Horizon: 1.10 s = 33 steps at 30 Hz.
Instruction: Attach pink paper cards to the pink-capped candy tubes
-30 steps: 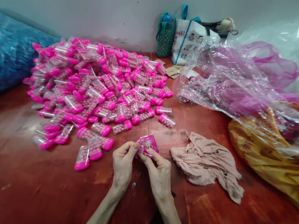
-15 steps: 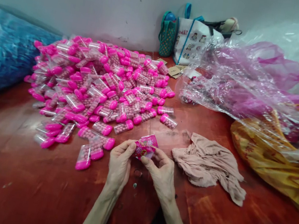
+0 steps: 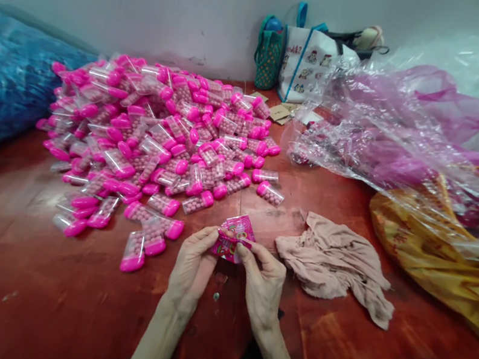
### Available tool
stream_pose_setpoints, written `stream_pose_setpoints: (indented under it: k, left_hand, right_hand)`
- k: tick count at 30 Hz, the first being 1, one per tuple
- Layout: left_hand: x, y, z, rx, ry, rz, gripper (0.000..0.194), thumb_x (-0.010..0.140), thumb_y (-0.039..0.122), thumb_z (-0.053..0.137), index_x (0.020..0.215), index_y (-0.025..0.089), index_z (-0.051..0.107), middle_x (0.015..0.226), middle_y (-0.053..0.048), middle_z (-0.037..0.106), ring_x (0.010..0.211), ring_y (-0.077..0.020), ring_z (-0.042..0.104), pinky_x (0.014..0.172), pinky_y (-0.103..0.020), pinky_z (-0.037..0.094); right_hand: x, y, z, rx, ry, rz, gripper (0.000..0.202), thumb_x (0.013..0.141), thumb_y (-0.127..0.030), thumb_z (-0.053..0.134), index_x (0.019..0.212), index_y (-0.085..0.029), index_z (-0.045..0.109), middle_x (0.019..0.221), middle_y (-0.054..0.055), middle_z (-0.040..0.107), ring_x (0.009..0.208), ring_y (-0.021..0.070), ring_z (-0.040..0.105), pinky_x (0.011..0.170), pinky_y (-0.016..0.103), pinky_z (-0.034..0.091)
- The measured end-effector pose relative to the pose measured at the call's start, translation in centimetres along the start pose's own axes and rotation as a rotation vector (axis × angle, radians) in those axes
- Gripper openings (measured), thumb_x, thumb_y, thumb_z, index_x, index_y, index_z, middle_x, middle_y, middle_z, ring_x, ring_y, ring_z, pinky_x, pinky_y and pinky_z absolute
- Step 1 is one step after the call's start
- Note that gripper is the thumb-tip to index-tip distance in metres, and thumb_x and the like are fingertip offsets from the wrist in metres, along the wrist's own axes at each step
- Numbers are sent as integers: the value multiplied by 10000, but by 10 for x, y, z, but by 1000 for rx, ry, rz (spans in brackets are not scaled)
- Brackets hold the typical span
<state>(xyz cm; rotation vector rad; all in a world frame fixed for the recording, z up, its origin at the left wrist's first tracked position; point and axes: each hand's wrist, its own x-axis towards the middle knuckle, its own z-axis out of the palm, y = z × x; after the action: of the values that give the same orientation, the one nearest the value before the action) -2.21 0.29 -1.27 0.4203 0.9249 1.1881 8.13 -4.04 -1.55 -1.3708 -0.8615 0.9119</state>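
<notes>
While your L hand [image 3: 192,266] pinches the left edge of a pink printed wrapper [image 3: 237,226], your R hand [image 3: 264,282] grips its right side btwn thumb & fingers. Both are clamped on it, near each other but apart, w/ the wrapper btwn your fingertips. Beyond & left of your hands: big heap of pink-capped clear tubes [image 3: 155,150] w/ pink balls. Just right of your R hand: crumpled beige cloth [image 3: 336,260]; farther R, yellow fabric [image 3: 422,265], partly under clear plastic film [image 3: 359,150].
</notes>
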Motion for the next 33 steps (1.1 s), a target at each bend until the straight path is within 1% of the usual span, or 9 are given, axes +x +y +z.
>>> stream_pose_setpoints:
  k: [4, 8, 11, 15, 18, 22, 25, 29, 33]
  left_hand:
    - [0, 0, -1, -22, 7, 11, 61, 618, 123, 663, 674, 125, 689, 696, -13, 679, 690, -108, 608, 718, -213, 477]
    - [-2, 4, -1, -12, 6, 22, 79, 613, 97, 650, 681, 110, 689, 703, -28, 683, 684, -114, 605, 700, -212, 476]
    - [-4, 8, 0, 35, -4, 36, 102, 611, 102, 654, 703, 108, 694, 710, -42, 689, 667, -124, 606, 678, -221, 476]
    - [-5, 10, 2, 131, 21, 76, 61, 604, 105, 674, 660, 122, 691, 668, -35, 688, 637, -120, 604, 662, -222, 467]
    - [-5, 10, 3, 141, 42, 113, 38, 626, 146, 675, 658, 134, 690, 668, -30, 687, 645, -128, 605, 662, -233, 462]
    - [-7, 9, 2, 214, 55, 169, 113, 670, 243, 662, 698, 139, 697, 694, -41, 688, 669, -146, 607, 666, -253, 455]
    - [-8, 9, 1, 282, 46, 149, 101, 620, 207, 701, 685, 130, 694, 676, -35, 683, 648, -133, 594, 667, -239, 446]
    - [-8, 7, 1, 303, 48, 130, 75, 597, 176, 715, 628, 128, 667, 612, -6, 649, 569, -103, 554, 592, -215, 428]
    - [-8, 0, -1, 317, 99, 180, 149, 644, 236, 693, 558, 139, 620, 524, 34, 573, 486, -76, 478, 510, -200, 375]
  right_hand:
    - [-1, 1, 0, 48, -6, 24, 156, 774, -223, 596, 909, -177, 661, 762, 20, 695, 688, 162, 633, 642, 248, 502]
    - [-1, 4, 1, -16, -25, -10, 122, 770, -236, 599, 860, -177, 655, 765, 31, 697, 680, 169, 640, 644, 263, 509]
    - [0, 6, 0, -75, -33, -18, 119, 769, -244, 598, 847, -177, 656, 759, 35, 694, 661, 167, 633, 645, 270, 508]
    - [1, 6, -1, -56, -50, 2, 129, 764, -268, 601, 832, -172, 653, 716, 29, 682, 609, 156, 616, 601, 263, 506]
    - [1, 6, -2, -35, -53, 10, 142, 759, -291, 608, 811, -168, 656, 681, 20, 667, 591, 153, 605, 582, 260, 500]
    - [1, 5, -2, -20, -44, -1, 128, 768, -273, 599, 808, -171, 664, 688, 15, 667, 598, 149, 607, 581, 248, 491]
    - [1, 5, -2, 8, -48, 4, 114, 776, -253, 593, 818, -178, 668, 686, 8, 667, 597, 142, 605, 582, 236, 483]
    - [1, 4, -2, -18, -41, -1, 122, 772, -264, 597, 794, -172, 674, 672, 3, 645, 602, 140, 583, 574, 225, 459]
    - [-1, 0, -2, -128, -80, -47, 224, 808, -295, 552, 650, -159, 634, 569, -24, 550, 536, 109, 498, 523, 203, 392]
